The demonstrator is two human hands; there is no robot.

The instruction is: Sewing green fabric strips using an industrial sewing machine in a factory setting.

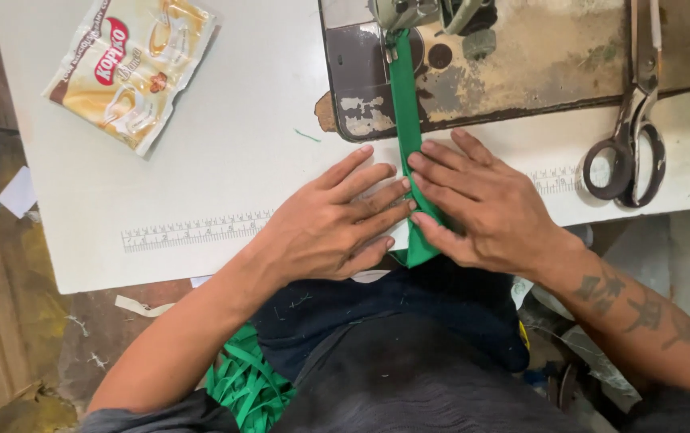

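Both hands lie open and flat on a green strip point(409, 136) at the table point(224, 152) edge: left hand point(333, 224) beside it, right hand point(481, 204) pressing it. The strip runs up under the presser foot point(397, 16), seemingly folded. Scissors point(629, 136) lie right.

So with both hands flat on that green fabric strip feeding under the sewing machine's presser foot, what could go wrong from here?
1. The left hand and right hand press the narrow green fabric strip close to the metal presser foot; fingertips could drift toward the needle.
2. Uneven pressure might skew the fold, giving a crooked seam.
3. The large metal scissors overhang the white table's edge and could get knocked off.
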